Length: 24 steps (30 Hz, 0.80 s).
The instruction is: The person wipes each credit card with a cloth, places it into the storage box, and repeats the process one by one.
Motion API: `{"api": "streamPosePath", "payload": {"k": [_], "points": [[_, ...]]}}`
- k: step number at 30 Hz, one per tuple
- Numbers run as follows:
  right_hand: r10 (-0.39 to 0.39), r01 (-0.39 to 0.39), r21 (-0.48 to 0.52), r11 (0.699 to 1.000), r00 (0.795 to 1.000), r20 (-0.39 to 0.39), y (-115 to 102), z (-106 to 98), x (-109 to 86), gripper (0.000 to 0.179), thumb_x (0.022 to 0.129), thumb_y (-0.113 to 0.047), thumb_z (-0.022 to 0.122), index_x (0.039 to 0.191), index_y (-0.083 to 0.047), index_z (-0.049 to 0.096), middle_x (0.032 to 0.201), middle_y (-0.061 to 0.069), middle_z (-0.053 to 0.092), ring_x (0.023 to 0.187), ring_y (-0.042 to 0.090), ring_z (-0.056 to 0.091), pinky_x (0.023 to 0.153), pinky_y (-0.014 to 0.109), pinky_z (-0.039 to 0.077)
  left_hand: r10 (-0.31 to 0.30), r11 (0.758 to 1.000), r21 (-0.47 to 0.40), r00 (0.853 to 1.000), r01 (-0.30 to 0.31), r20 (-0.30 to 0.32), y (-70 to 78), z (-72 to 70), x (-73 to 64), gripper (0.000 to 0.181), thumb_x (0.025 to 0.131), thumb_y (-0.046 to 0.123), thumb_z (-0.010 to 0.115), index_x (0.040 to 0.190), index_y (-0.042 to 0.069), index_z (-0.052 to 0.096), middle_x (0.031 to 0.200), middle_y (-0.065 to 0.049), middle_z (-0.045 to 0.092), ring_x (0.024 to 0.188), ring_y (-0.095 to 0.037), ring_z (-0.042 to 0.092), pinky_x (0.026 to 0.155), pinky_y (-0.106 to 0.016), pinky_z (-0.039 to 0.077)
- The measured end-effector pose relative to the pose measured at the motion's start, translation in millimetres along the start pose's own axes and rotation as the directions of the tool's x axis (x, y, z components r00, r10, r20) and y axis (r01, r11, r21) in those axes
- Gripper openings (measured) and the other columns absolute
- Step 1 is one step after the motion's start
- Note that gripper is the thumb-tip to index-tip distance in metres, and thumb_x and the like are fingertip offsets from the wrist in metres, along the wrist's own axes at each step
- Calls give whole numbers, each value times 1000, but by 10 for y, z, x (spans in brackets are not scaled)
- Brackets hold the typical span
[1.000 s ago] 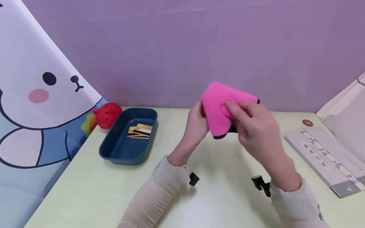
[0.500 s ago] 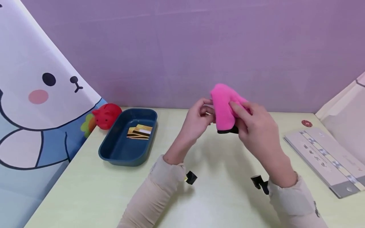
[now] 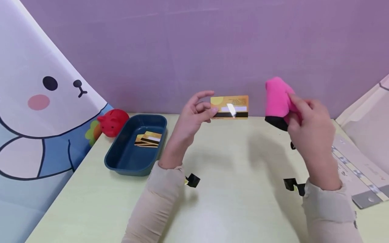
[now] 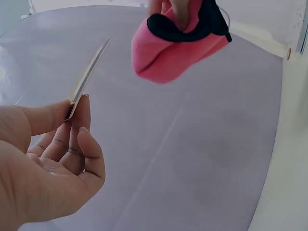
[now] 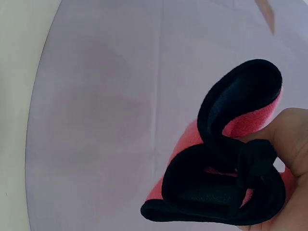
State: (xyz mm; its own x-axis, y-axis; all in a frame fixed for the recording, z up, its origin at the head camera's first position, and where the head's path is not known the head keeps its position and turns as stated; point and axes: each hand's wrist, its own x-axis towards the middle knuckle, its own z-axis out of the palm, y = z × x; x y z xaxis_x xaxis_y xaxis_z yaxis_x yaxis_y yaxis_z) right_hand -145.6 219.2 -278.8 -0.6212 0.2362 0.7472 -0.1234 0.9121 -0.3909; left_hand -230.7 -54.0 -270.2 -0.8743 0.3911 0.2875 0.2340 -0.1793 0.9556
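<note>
My left hand (image 3: 189, 125) pinches a yellow-orange bank card (image 3: 235, 101) by its left end, thumb on the black stripe. The card is raised above the table, and in the left wrist view the card (image 4: 89, 72) appears nearly edge-on. Further right, my right hand (image 3: 314, 135) grips a pink cloth pouch (image 3: 277, 98) with black edging, bunched and folded between thumb and fingers. In the right wrist view the black-edged mouth of the pouch (image 5: 207, 190) gapes, with a black knotted bit beside it. A gap separates the card and the pouch.
On the left stands a blue tray (image 3: 121, 167) with several similar cards (image 3: 149, 139) in it. A red piggy bank (image 3: 113, 123) sits behind it. A flat grey box (image 3: 361, 168) lies at the right, partly behind my right arm. A purple cloth (image 3: 194, 50) hangs behind the table.
The card has come out of the pouch and shows in my left hand, which moved left. My right hand carried the pouch to the right. The red chip is now hidden.
</note>
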Motion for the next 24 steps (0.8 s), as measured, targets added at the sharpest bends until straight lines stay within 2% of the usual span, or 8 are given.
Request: {"api": "streamPosePath", "payload": {"k": [3,5,9,13,16,19,22,24], "points": [[8,-6,39,999,1000,-29,-46,-16,9,41,94,-10,58,132,-19,67,110,24,64,103,44,57,75,64,42,22,1000,20,1000,-22,-11,-10,-9,21,42,95,4,67,135,12,58,82,9,69,77,-12,60,69,-25,47],[-20,24,68,997,998,-56,-117,-9,-4,41,93,-8,59,132,-19,67,109,25,65,103,44,57,75,62,42,25,999,45,999,-24,-27,-41,15,29,39,94,5,68,132,11,61,82,7,70,77,-14,60,68,-25,46],[-111,122,125,985,990,-89,-334,19,-83,39,92,-4,60,129,-13,68,108,28,65,101,44,58,78,57,45,17,990,139,998,-9,-57,-130,119,17,34,93,7,70,126,11,64,88,-7,72,78,-22,62,66,-25,45],[-209,221,184,958,974,-86,-584,74,-200,35,92,-2,62,126,-8,70,107,27,66,101,42,59,84,54,51,20,976,217,998,-7,-55,-211,260,-7,31,93,1,68,123,7,64,94,-17,72,81,-26,66,70,-26,51],[-289,306,209,929,951,-106,-733,159,-279,32,90,-1,65,120,-8,74,105,24,68,95,41,60,79,53,52,50,963,267,997,-34,-52,-240,350,-33,27,94,-3,62,121,1,62,97,-17,69,84,-19,64,77,-26,52],[-350,369,210,905,929,-121,-796,235,-337,32,88,1,66,116,-11,75,105,22,68,90,40,60,74,51,50,74,955,292,995,-53,-63,-233,403,-77,20,95,0,59,115,-2,60,99,-16,64,87,-11,55,81,-24,48],[-371,389,206,898,921,-122,-797,267,-357,33,87,2,67,115,-12,76,106,21,69,86,40,58,71,50,48,73,962,267,995,-54,-61,-206,416,-106,17,97,6,61,112,-1,57,99,-13,60,88,-10,51,81,-23,46],[-373,387,190,902,922,-106,-778,258,-348,33,87,1,68,116,-13,76,108,21,69,83,40,58,69,49,46,62,968,246,997,-48,-53,-180,415,-107,16,97,5,62,111,-1,57,94,-11,58,84,-12,50,75,-23,45]]}}
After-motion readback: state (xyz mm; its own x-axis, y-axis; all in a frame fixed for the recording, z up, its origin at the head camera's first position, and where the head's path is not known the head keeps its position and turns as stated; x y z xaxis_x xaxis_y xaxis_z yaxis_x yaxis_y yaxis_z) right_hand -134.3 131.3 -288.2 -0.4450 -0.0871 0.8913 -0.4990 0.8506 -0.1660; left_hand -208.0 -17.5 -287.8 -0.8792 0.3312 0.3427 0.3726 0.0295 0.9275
